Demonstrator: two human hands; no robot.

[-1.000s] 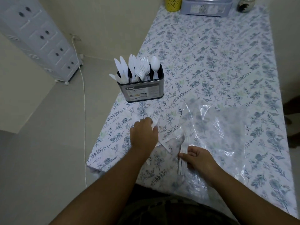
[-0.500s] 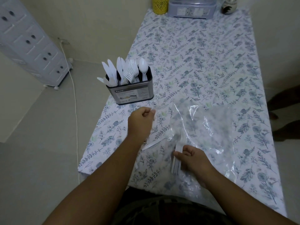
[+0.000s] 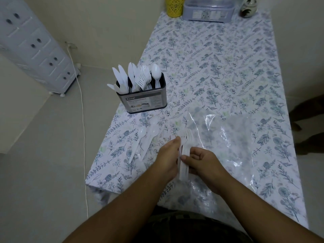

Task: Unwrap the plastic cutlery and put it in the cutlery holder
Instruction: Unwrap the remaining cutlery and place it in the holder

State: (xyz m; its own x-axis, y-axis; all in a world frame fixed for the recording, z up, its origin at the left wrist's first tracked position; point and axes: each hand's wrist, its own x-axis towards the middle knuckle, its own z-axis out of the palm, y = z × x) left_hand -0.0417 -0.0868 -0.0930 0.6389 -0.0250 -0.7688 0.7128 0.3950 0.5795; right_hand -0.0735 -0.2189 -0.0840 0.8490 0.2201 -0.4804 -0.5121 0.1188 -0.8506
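Note:
A stack of white plastic forks [image 3: 184,155] is held upright on edge between my two hands near the table's front. My right hand [image 3: 201,161] curls its fingers round the handles. My left hand [image 3: 167,155] presses flat against the stack's left side. Loose white spoons [image 3: 146,139] lie on the cloth just left of my hands. The clear plastic wrap [image 3: 242,146] is spread out to the right. The metal cutlery holder [image 3: 142,100] stands at the left edge with knives, forks and a spoon upright in it.
The table [image 3: 219,67] has a floral cloth. At its far end stand a yellow cup [image 3: 174,6], a clear plastic box [image 3: 208,10] and a small jar [image 3: 248,7]. A white drawer unit [image 3: 31,48] and a cable [image 3: 82,120] are on the floor at left.
My left hand let go of the spoons, which now lie on the cloth, and moved right to the fork stack. My right hand has raised the forks onto their edge.

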